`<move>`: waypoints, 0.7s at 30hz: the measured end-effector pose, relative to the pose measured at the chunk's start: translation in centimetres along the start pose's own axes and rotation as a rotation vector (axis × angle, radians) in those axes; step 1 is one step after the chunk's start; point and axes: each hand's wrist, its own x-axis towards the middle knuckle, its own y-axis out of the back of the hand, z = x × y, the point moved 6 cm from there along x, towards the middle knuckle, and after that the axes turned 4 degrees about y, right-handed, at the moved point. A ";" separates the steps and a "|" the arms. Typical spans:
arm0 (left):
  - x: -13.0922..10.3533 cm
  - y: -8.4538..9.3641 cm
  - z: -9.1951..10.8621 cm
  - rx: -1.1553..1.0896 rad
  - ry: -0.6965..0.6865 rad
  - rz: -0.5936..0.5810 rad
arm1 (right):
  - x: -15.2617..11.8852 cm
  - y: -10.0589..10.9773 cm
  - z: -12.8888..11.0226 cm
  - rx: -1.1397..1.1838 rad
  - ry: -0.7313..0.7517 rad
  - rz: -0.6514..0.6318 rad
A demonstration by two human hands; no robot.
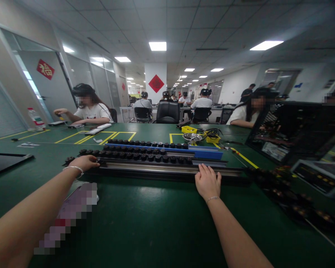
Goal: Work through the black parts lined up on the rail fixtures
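Observation:
A long black channel rail (156, 169) with a metallic inner face lies crosswise in front of me. At its left end my left hand (85, 163) has its fingers curled down on a small black part (99, 162), partly hidden by them. Toward the right, my right hand (208, 181) rests on the rail's near edge, fingers extended and holding nothing. Just behind lie further rails filled with rows of black knob-like parts (150, 158), one of them a blue rail (206, 152).
Beyond the rails are a yellow bin (189, 129), a metal bowl (192, 137) and cables. Right stand an open black computer case (281, 130), a boxy device (318, 176) and dark clustered parts (293, 203). A pixelated item (72, 212) lies near my left forearm. Co-workers sit across the green table.

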 end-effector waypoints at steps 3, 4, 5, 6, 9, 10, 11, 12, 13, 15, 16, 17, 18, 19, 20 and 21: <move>-0.1 -0.2 0.1 0.042 0.024 -0.040 | 0.0 0.1 0.0 0.001 -0.004 -0.005; -0.2 -0.2 0.2 0.050 0.025 -0.047 | 0.0 0.1 0.0 0.002 -0.004 -0.007; -0.2 -0.3 0.3 0.056 0.025 -0.053 | 0.0 0.1 -0.1 0.002 -0.004 -0.012; -0.3 -0.3 0.4 0.060 0.025 -0.058 | 0.0 0.1 -0.1 0.001 -0.004 -0.018; -0.4 -0.4 0.7 0.066 0.025 -0.067 | 0.1 0.0 -0.1 -0.008 -0.003 -0.036; -0.5 -0.5 0.7 0.066 0.025 -0.067 | 0.1 0.0 0.0 -0.012 -0.001 -0.038; -0.5 -0.5 0.8 0.066 0.025 -0.067 | 0.1 0.0 0.0 -0.015 -0.001 -0.036; -0.6 -0.4 0.8 0.066 0.025 -0.065 | 0.1 0.0 0.0 -0.016 0.000 -0.030; -0.7 -0.4 0.8 0.065 0.026 -0.064 | 0.1 -0.1 0.0 -0.014 0.001 -0.023; -0.8 -0.4 1.0 0.060 0.027 -0.063 | 0.1 0.0 0.0 -0.006 0.002 -0.009; -0.9 -0.3 1.1 0.058 0.026 -0.063 | 0.0 0.0 0.0 -0.001 0.001 -0.005; -0.9 -0.3 1.2 0.055 0.025 -0.062 | 0.0 0.0 0.0 0.003 0.002 -0.003; -1.0 -0.3 1.3 0.051 0.024 -0.061 | 0.0 0.0 0.0 0.006 0.004 -0.003; -1.0 -0.3 1.4 0.047 0.023 -0.059 | 0.0 0.0 -0.1 0.008 0.005 -0.002; -1.1 -0.3 1.5 0.041 0.022 -0.056 | 0.0 0.0 -0.1 0.008 0.005 0.000; -1.1 -0.2 1.6 0.035 0.021 -0.052 | 0.0 0.0 -0.1 0.007 0.004 0.003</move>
